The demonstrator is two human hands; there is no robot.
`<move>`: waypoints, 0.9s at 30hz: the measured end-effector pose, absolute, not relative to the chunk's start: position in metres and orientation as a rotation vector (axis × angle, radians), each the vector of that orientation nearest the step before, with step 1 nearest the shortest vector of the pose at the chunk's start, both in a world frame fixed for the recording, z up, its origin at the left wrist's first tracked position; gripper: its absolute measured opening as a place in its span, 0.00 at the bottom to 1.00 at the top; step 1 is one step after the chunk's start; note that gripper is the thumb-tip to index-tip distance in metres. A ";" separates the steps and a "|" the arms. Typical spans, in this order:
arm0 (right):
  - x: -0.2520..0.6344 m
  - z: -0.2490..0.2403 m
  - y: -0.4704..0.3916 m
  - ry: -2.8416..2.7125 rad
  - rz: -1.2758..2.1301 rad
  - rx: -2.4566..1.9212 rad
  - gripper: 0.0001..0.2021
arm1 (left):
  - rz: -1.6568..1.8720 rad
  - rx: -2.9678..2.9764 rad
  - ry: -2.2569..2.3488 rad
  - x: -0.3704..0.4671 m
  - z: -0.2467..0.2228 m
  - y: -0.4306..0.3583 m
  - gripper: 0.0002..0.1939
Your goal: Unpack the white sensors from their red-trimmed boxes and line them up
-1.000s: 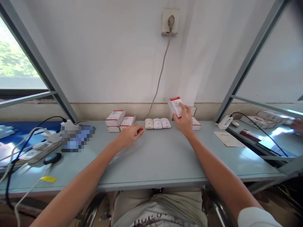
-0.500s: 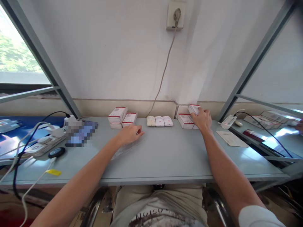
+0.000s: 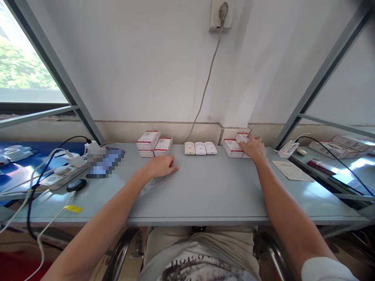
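My left hand point(image 3: 160, 166) rests over the desk with its fingers curled. Beneath it a clear plastic bag point(image 3: 155, 184) shows, running from the fingertips back under the wrist. On the right, my right hand point(image 3: 254, 148) grips a small white box with red edges point(image 3: 241, 137) by its top. Beside that box another white-and-red box point(image 3: 233, 147) lies against its left side. Three flat white devices point(image 3: 200, 148), each with a small red mark, stand in a row at the back middle, the leftmost one more yellowish.
White-and-red boxes point(image 3: 149, 140) are stacked at the back left. Left on the desk point(image 3: 211, 191) are a phone point(image 3: 106, 163), a power strip point(image 3: 63, 176) with cables and a black round device point(image 3: 76, 185). A paper sheet point(image 3: 292, 170) and white adapter point(image 3: 288, 149) lie right.
The box in my right hand has come down a little, closer to level with the box beside it. My left hand stays nearly in place. The camera view has shifted slightly.
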State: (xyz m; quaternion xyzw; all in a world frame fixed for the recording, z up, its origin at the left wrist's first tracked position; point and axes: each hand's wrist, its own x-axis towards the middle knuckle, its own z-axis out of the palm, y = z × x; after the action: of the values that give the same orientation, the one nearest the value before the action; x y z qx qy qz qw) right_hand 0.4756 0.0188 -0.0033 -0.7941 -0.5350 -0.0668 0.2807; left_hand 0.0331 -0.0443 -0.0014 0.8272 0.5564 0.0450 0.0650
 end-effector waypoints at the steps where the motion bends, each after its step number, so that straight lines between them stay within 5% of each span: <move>1: 0.477 -0.004 0.020 -1.437 -0.174 -2.128 0.33 | 0.127 2.491 1.674 0.033 -0.001 -0.045 0.18; 7: 0.476 -0.002 0.019 -1.433 -0.136 -2.163 0.32 | 0.050 2.505 1.642 0.034 0.002 -0.047 0.15; 12: 0.437 0.011 0.005 -1.479 -0.426 -1.982 0.36 | 0.027 2.482 1.600 0.030 -0.002 -0.042 0.10; 18: 0.369 0.027 -0.010 -2.087 -0.294 -1.475 0.22 | 0.070 2.522 1.595 0.031 -0.006 -0.043 0.09; 27: 0.342 -0.023 0.012 -1.958 -0.283 -1.456 0.23 | 0.056 2.537 1.674 0.039 -0.001 -0.052 0.14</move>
State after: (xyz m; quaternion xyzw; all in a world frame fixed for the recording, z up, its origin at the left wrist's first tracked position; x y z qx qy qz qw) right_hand 0.3425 0.0122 -0.0225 -0.5583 -0.7508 -0.1087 0.3359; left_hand 0.0386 -0.0522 -0.0008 0.8334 0.5500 0.0183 0.0508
